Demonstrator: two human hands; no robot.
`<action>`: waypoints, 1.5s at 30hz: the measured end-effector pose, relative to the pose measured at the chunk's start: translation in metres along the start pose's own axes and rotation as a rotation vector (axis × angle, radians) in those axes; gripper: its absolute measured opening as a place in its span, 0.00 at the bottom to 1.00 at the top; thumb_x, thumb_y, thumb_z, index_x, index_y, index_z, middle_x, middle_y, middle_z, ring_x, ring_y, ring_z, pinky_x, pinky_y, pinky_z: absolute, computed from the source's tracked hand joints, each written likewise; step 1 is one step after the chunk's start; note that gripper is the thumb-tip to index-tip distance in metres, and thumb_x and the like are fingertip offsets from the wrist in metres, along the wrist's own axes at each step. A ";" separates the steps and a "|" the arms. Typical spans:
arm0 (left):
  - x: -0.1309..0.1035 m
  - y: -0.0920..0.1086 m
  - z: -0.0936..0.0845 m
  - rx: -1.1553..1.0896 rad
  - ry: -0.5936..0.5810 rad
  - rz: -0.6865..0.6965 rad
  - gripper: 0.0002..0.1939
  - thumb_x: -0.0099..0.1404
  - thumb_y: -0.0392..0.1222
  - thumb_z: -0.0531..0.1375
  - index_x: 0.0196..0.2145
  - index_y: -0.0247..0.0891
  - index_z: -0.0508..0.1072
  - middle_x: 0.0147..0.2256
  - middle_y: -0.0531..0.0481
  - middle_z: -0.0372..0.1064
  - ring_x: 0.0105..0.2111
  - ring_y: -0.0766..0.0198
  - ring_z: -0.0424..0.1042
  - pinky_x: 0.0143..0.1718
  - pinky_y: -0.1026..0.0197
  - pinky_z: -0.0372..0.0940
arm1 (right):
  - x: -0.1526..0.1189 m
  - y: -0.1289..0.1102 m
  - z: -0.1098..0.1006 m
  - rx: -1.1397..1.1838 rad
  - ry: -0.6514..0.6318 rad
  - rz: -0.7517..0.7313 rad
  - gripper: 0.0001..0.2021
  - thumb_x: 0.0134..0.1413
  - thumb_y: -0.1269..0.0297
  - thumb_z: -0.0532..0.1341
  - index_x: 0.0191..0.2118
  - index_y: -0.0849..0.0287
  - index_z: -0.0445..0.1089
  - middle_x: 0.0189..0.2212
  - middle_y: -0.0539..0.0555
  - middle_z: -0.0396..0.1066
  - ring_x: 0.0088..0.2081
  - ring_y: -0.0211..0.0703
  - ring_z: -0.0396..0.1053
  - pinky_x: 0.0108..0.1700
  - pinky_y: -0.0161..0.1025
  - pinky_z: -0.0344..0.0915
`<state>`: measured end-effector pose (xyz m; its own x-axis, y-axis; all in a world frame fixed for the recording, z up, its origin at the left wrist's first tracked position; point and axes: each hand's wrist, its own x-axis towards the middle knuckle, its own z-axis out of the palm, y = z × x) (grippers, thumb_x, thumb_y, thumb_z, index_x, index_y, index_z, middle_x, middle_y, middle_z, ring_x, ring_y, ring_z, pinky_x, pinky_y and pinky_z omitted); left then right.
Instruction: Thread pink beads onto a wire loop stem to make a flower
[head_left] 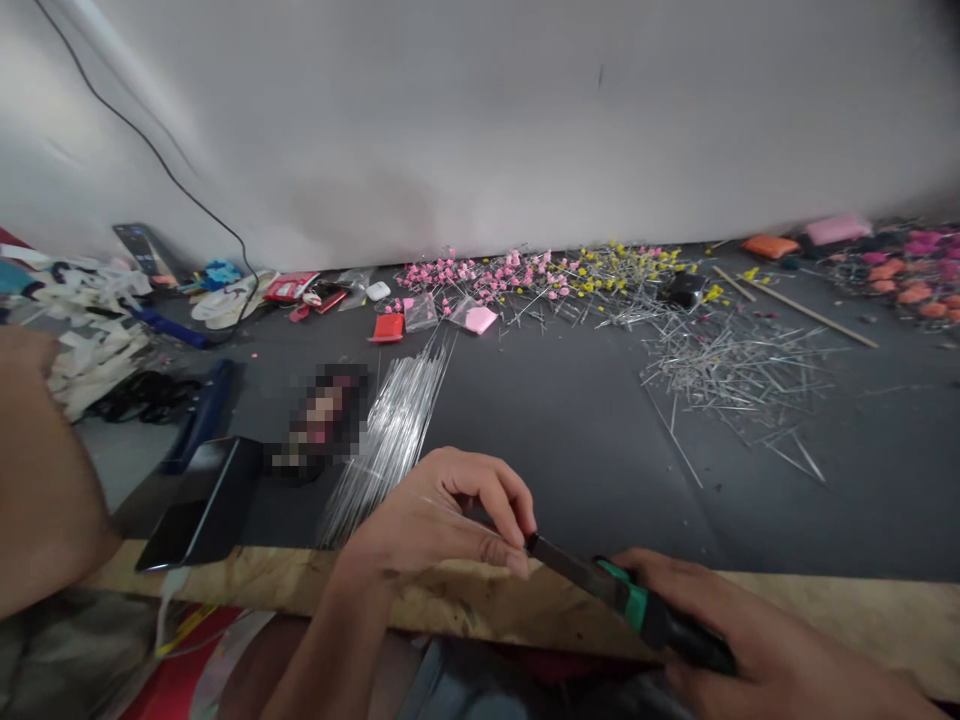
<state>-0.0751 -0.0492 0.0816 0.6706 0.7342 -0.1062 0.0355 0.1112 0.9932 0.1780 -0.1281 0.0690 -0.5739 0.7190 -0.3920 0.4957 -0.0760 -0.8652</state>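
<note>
My left hand (450, 515) pinches a thin clear strand between thumb and fingertips, near the table's front edge. Its fingertips are at the dark tip of a tool (592, 578) with a metal shaft and a black and green handle. My right hand (720, 620) is wrapped round that handle at the lower right. Behind my left hand lies a bundle of long, shiny clear strands (401, 410). A loose pile of short silvery pieces (731, 365) is at the right. Pink-headed stems (480, 275) and yellow-headed stems (630, 268) lie along the wall.
A folding phone (202, 505) rests at the front left, beside a blue tool (199, 415) and a blurred-out item (322, 420). White strips (97, 340) are heaped at the far left. A wooden stick (810, 312) lies back right. Someone's arm (45, 470) enters from the left.
</note>
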 end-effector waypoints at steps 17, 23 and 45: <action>-0.001 -0.001 0.002 0.024 0.048 0.002 0.03 0.46 0.36 0.68 0.22 0.37 0.76 0.29 0.49 0.71 0.25 0.71 0.69 0.26 0.69 0.64 | 0.000 -0.002 0.000 -0.012 0.067 -0.028 0.31 0.38 0.79 0.53 0.52 0.51 0.64 0.48 0.53 0.68 0.43 0.43 0.68 0.41 0.34 0.67; -0.001 -0.002 0.002 0.064 0.067 0.024 0.04 0.46 0.37 0.68 0.21 0.36 0.76 0.30 0.48 0.72 0.26 0.71 0.69 0.26 0.69 0.64 | 0.000 0.001 0.001 -0.041 0.104 -0.021 0.28 0.39 0.78 0.53 0.50 0.53 0.67 0.42 0.53 0.71 0.40 0.44 0.69 0.40 0.35 0.67; 0.023 -0.026 0.024 -0.399 0.336 0.116 0.26 0.49 0.49 0.66 0.44 0.35 0.69 0.43 0.42 0.70 0.46 0.57 0.68 0.50 0.53 0.59 | 0.048 -0.019 0.002 -0.008 0.245 -0.056 0.13 0.42 0.77 0.50 0.36 0.59 0.63 0.27 0.47 0.62 0.29 0.35 0.58 0.31 0.31 0.58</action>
<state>-0.0424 -0.0511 0.0548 0.3771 0.9235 -0.0710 -0.3535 0.2143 0.9106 0.1398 -0.0942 0.0658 -0.4258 0.8680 -0.2554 0.4732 -0.0270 -0.8806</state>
